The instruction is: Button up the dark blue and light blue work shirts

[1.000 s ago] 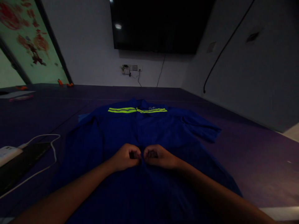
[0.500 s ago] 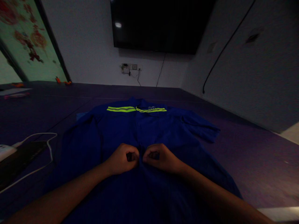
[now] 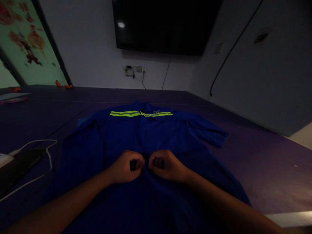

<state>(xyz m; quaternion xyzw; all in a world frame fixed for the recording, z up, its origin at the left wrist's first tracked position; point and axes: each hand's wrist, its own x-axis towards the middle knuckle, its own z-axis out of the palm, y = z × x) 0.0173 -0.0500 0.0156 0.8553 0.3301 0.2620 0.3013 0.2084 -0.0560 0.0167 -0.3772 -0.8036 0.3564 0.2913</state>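
Left hand (image 3: 124,168) and right hand (image 3: 171,166), fingers curled toward thumbs, at blue jacket (image 3: 122,130) front, grip unclear.

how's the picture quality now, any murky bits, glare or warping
Head view: dim overall, the dark blue cloth shirt losing detail toward the bottom edge; head view: round white glare on the wide black wall-mounted screen; head view: fingertips of the bare left hand and bare right hand too shadowed to read their grip; head view: the slanted dark frame suggests wide-angle stretch.
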